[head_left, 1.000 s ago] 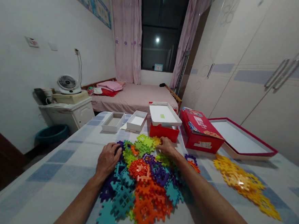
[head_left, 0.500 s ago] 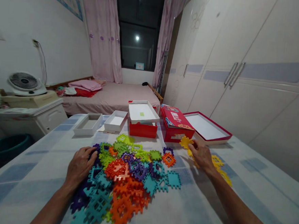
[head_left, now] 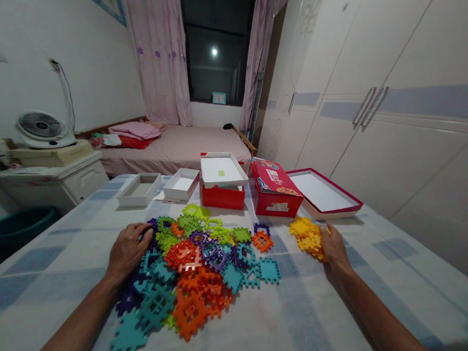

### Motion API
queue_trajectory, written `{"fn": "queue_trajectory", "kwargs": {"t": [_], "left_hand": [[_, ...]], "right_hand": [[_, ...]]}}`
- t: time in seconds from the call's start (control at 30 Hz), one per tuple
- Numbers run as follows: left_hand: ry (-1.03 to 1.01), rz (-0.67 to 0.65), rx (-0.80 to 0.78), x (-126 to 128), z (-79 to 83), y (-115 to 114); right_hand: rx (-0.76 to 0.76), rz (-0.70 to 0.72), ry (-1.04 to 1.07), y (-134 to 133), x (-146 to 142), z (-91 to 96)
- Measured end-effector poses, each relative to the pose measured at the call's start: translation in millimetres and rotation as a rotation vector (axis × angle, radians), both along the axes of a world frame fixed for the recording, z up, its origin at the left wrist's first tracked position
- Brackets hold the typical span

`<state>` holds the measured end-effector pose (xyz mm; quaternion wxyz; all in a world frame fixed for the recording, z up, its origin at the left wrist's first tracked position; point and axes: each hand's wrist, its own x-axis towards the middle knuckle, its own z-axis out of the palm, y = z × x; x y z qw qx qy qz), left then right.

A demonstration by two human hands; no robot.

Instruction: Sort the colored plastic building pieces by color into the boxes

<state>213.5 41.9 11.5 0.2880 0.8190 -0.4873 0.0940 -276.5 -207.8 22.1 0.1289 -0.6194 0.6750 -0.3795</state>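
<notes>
A heap of interlocking plastic tiles (head_left: 195, 269) in teal, orange, purple and green lies on the checked tablecloth in front of me. My left hand (head_left: 127, 251) rests on the heap's left edge, fingers curled loosely over purple and teal tiles. To the right, a separate pile of yellow tiles (head_left: 307, 235) lies near the red boxes. My right hand (head_left: 335, 248) sits against the right side of that yellow pile, fingers touching it; whether it grips a tile is hidden.
At the table's far side stand two small white trays (head_left: 140, 189), a red box with a white lid (head_left: 222, 182), a closed red box (head_left: 275, 188) and an open red-rimmed lid (head_left: 324, 197). White wardrobe doors on the right, a bed behind, a fan on a cabinet at left.
My right hand carried a yellow tile from the mixed heap over to the yellow pile on the right. The left hand stayed on the heap. The view turned right.
</notes>
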Motion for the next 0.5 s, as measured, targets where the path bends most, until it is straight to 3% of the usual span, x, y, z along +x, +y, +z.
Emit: {"fn": "queue_trajectory", "kwargs": {"t": [0.07,0.13,0.2,0.27,0.37,0.43,0.5], "left_hand": [[0.012,0.009,-0.005,-3.4,2.9,0.6],[0.024,0.011,-0.007,-7.1,5.8,1.2],[0.032,0.013,-0.008,-9.8,7.9,1.4],[0.030,0.018,-0.012,-11.2,8.7,1.3],[0.014,0.018,-0.019,-11.0,7.8,1.5],[0.005,0.011,-0.021,-9.9,6.4,1.6],[-0.001,0.010,-0.026,-9.0,5.1,1.7]], "right_hand": [[-0.112,0.074,0.020,3.6,21.4,10.6],[-0.252,0.262,0.036,22.5,49.1,23.9],[-0.298,0.592,0.057,55.3,81.4,37.5],[-0.231,0.955,0.141,93.9,115.1,48.5],[-0.168,1.320,0.313,139.5,160.3,55.1],[-0.152,1.406,0.396,151.5,180.4,52.4],[-0.134,1.363,0.450,149.7,188.2,46.6]]}}
